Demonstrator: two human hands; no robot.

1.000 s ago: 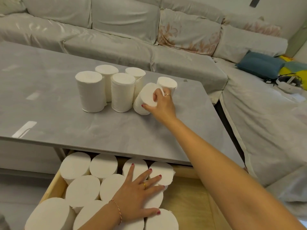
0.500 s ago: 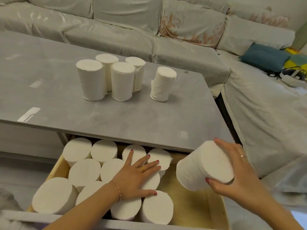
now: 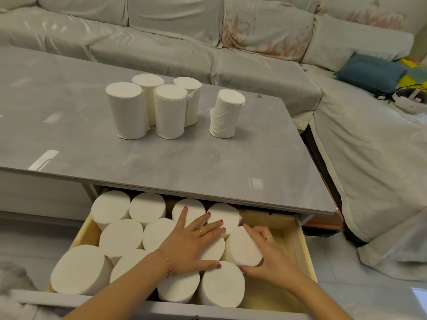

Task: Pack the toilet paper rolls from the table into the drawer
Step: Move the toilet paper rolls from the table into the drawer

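Several white toilet paper rolls stand on the grey table (image 3: 161, 167): a tight cluster (image 3: 152, 105) and one apart (image 3: 226, 114) to its right. Below the table's front edge the wooden drawer (image 3: 302, 245) is pulled out, with several rolls (image 3: 120, 236) standing upright in it. My right hand (image 3: 270, 257) grips one roll (image 3: 242, 249), tilted, down among the others at the drawer's right side. My left hand (image 3: 194, 243) lies flat with spread fingers on the tops of the packed rolls.
A light sofa (image 3: 208, 42) wraps behind and to the right of the table. A blue cushion (image 3: 369, 72) and a white headset (image 3: 409, 98) lie on it at the right. Bare drawer floor shows right of the rolls.
My right hand took a roll from the table, carried it down and towards me, and now has it inside the drawer beside the others. My left hand stayed on the packed rolls.
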